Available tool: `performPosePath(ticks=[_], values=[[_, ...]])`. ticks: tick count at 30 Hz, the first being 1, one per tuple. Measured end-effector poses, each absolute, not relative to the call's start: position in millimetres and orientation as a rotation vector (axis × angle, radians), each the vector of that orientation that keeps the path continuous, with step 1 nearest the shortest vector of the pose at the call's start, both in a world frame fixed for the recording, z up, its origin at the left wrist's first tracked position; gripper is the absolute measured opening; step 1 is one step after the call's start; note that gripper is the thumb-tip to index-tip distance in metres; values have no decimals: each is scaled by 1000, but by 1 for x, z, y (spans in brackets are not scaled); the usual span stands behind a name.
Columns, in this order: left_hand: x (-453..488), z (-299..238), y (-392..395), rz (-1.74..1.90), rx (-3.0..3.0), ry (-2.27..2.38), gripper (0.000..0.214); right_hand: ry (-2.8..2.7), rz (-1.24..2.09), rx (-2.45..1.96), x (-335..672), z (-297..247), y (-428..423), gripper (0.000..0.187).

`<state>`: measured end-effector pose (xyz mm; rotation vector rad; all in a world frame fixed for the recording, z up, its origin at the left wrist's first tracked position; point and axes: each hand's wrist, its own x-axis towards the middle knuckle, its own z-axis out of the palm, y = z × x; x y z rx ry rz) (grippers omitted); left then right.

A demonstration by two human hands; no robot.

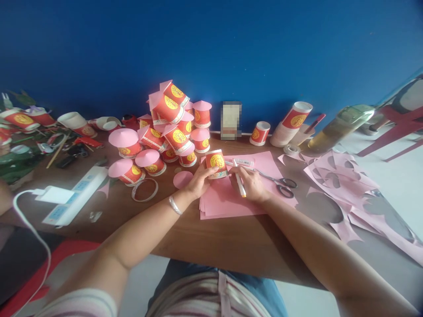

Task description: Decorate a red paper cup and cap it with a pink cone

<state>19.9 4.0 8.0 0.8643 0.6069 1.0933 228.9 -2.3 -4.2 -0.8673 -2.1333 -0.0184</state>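
My left hand (200, 179) is closed round the lower left side of a red and gold paper cup (215, 162), which stands over a stack of pink paper sheets (231, 200). To its right, my right hand (251, 184) grips a white marker pen (239, 179) with an orange end pointing down toward me. The fingers of that hand are close to the cup's base; whether they touch it I cannot tell. Black-handled scissors (284, 185) lie on the sheets just beyond my right hand. A pink paper disc (183, 179) lies left of my left hand.
Several red cups with pink cone tops (172, 105) are piled at the back left. A power strip (75, 196) with a white charger sits left. Pink paper scraps (350, 189), a stack of cups (291, 123), a tape roll (292, 149) and a bottle (340, 125) are on the right.
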Motion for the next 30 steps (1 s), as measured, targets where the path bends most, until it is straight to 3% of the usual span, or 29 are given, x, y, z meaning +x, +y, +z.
performPosePath(ticks=[10,30], values=[[22,15,4,1111,830,581,44,-2148,-187,-986,229,-7,-3,9],[17,7,0,968,1381,626,62,-2204,-28,-1297,229,-5,-2,44]])
